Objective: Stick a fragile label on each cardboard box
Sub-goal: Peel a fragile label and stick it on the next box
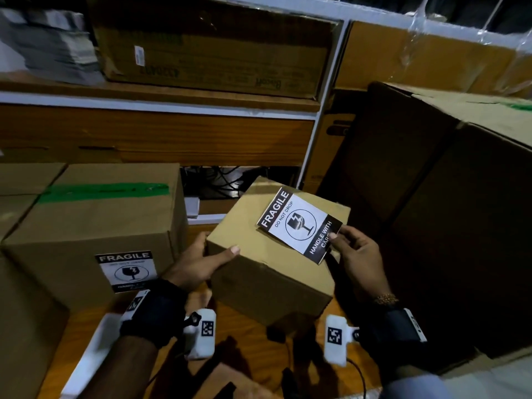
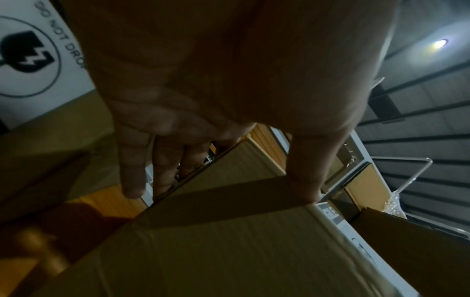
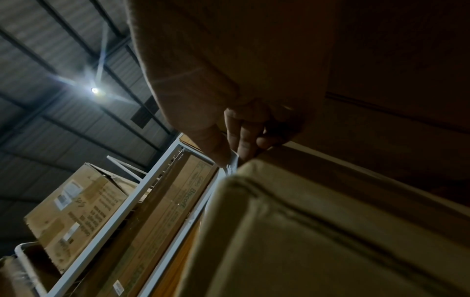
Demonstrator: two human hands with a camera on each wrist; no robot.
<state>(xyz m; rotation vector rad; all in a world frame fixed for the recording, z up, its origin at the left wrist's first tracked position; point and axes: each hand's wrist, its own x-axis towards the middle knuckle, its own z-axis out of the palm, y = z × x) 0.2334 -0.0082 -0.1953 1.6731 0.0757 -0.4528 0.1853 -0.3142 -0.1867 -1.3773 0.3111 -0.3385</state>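
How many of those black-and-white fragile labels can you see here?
2. One black-and-white fragile label is stuck on the front of the big cardboard box at left. The other lies over the small cardboard box, pinched by the right hand. Others may be hidden.

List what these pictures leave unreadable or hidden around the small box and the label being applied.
- Head view: whether the fragile label is stuck flat on the small box yet; the right hand covers its corner.
- Left wrist view: the left hand blocks most of the box.
- Right wrist view: the label shows only as a dim sliver.
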